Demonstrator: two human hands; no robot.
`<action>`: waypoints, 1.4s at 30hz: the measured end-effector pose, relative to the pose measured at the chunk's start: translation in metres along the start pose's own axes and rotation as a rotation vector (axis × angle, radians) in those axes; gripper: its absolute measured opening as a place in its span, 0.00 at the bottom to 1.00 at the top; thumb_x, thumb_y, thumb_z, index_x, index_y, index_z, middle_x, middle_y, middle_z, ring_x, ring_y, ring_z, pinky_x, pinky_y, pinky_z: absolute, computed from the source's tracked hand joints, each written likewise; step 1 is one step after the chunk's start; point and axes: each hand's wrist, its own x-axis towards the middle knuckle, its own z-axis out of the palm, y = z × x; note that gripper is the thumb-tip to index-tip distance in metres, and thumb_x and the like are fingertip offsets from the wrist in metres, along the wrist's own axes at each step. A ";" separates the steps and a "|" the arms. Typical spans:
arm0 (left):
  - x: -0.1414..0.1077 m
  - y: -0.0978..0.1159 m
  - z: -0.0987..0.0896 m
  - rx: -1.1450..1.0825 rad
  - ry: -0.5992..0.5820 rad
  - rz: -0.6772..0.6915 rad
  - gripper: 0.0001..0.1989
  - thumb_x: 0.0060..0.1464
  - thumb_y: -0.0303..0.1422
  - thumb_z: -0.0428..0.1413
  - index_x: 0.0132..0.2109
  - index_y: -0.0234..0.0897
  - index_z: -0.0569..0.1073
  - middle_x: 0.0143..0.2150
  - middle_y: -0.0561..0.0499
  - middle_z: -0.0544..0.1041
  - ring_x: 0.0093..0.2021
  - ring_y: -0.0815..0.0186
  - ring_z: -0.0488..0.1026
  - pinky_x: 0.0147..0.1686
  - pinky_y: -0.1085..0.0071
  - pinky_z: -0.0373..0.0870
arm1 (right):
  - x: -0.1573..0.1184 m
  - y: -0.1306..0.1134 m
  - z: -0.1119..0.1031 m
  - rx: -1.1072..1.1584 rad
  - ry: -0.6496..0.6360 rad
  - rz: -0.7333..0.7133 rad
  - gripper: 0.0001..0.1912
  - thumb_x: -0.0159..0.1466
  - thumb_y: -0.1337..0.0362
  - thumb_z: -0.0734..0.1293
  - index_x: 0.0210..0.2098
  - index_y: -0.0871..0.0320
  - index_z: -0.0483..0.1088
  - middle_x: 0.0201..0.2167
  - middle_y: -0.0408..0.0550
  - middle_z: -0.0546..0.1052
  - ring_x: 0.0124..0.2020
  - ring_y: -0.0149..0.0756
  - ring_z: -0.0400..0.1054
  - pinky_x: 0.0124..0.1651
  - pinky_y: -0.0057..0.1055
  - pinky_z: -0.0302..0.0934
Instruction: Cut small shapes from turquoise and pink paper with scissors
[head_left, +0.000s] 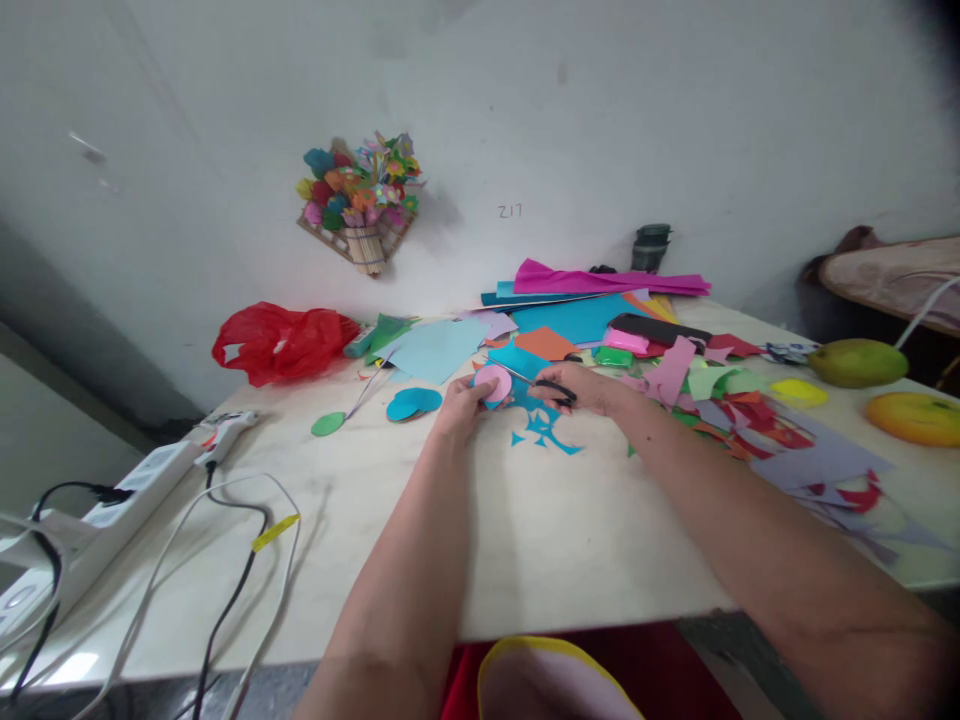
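At the middle of the table, my left hand [463, 400] pinches a round pink paper disc [493, 384] laid over blue paper [517, 357]. Black-handled scissors [556, 390] are gripped in my right hand [574, 387], their blades pointing left to the blue paper near the disc. Whether the blades are parted is too small to tell. Small blue scraps [546, 428] lie just below my hands. Left of my left hand are blue round cutouts [414, 403] that overlap, and a green round cutout [328, 424] with a thin strip beside it.
A red plastic bag [281, 342] and light blue sheets [435, 348] lie behind. Colored scraps [757, 430], a green fruit [857, 362] and a yellow-orange fruit [916, 417] are on the right. A power strip [142, 485] with cables occupies the left. Paper flowers [364, 190] hang on the wall.
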 end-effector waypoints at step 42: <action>-0.003 0.004 0.001 -0.048 0.066 -0.034 0.11 0.37 0.29 0.67 0.30 0.28 0.76 0.26 0.44 0.78 0.23 0.63 0.75 0.27 0.67 0.75 | -0.006 -0.009 0.003 0.042 -0.023 -0.005 0.14 0.56 0.57 0.71 0.22 0.58 0.65 0.13 0.39 0.66 0.13 0.24 0.53 0.14 0.24 0.46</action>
